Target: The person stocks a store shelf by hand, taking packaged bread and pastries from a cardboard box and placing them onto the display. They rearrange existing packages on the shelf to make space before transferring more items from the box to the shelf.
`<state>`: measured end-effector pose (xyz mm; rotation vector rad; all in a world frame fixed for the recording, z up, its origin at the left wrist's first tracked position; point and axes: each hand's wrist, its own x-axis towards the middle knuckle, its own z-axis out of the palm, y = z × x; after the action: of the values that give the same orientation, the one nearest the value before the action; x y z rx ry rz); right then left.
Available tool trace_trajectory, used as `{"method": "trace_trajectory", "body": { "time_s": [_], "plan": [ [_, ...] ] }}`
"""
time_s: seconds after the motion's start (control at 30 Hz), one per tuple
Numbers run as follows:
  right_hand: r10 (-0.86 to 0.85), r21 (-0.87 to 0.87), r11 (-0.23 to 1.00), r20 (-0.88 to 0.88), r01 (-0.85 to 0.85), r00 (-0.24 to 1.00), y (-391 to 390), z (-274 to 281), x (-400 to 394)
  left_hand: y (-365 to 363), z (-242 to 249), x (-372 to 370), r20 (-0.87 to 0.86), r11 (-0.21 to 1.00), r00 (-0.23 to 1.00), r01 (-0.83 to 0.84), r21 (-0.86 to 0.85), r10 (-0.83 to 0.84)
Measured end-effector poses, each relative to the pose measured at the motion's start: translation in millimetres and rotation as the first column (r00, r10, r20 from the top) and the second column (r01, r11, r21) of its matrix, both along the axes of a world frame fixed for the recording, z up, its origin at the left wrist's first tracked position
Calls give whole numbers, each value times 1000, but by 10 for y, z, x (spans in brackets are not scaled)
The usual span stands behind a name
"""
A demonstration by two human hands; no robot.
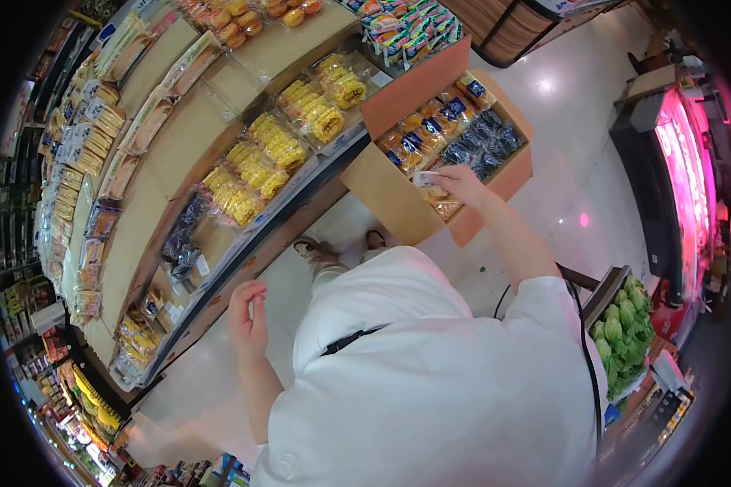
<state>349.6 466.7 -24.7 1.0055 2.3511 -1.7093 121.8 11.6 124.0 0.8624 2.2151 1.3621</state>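
My right hand is over the near side of an open cardboard box, its fingers closed on a clear-wrapped packet with a white label. What is inside that packet is hard to make out. Inside the box lie wrapped brown breads with blue labels, and dark wrapped packets beside them. My left hand hangs in the air near the shelf's front edge, fingers loosely apart and holding nothing.
On the left a tiered shelf carries yellow bagged snacks, dark packets and sandwich-like packs. Colourful packets sit above the box. Leafy greens stand at my right, with a pink-lit display case beyond.
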Motion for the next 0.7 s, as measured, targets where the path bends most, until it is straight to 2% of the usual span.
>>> {"method": "trace_trajectory", "body": {
  "time_s": [0.03, 0.1, 0.17, 0.23, 0.27, 0.3, 0.37, 0.4, 0.47, 0.5, 0.57, 0.6, 0.63, 0.67, 0.7],
  "plan": [
    [-23, -76, 997, -77, 17, 997, -133, 102, -98, 112, -15, 32, 1, 1000, 1000, 8, -7, -8],
    [65, -79, 991, -405, -106, 912, -497, 474, -323, 388, 11, 101, -57, 997, 996, 71, -28, -72],
    [296, 92, 954, -429, -285, 854, -783, 780, -538, 732, 146, 143, -177, 981, 966, 180, -68, -190],
    [194, -257, 915, -393, -310, 899, -1161, 1386, -680, 989, 185, 139, -174, 962, 946, 270, -49, -274],
    [205, -270, 899, -439, -346, 875, -1329, 1398, -750, 1056, 197, 142, -172, 948, 933, 315, -42, -318],
    [213, -282, 880, -484, -382, 849, -1471, 1406, -810, 1055, 155, 132, 37, 934, 934, 357, -26, -356],
    [150, -312, 869, -572, -383, 806, -1730, 1501, -881, 981, -16, 62, 441, 906, 809, 422, 26, -390],
    [116, -329, 862, -612, -386, 782, -1778, 1554, -899, 942, -54, 37, 513, 908, 769, 417, 51, -382],
    [179, -215, 867, -706, -449, 685, -1738, 1657, -913, 853, -115, 10, 647, 912, 671, 398, 95, -361],
    [211, -156, 867, -746, -474, 632, -1708, 1678, -916, 824, -151, 6, 631, 915, 677, 377, 146, -380],
    [355, -59, 883, -565, -465, 745, -1355, 1646, -866, 759, -222, -11, 593, 911, 692, 330, 247, -411],
    [441, 162, 895, -456, -415, 773, -1145, 1487, -799, 707, -261, -14, 604, 931, 709, 261, 257, -365],
    [498, 380, 847, -327, -371, 803, -907, 1173, -695, 645, -303, -8, 614, 946, 723, 187, 266, -316],
    [486, 529, 766, -104, -365, 868, -635, 719, -548, 583, -322, -8, 627, 956, 732, 112, 273, -265],
    [412, 408, 798, 166, -443, 896, -352, 658, -434, 532, -317, -21, 616, 964, 754, 88, 251, -229]
  ]
}}
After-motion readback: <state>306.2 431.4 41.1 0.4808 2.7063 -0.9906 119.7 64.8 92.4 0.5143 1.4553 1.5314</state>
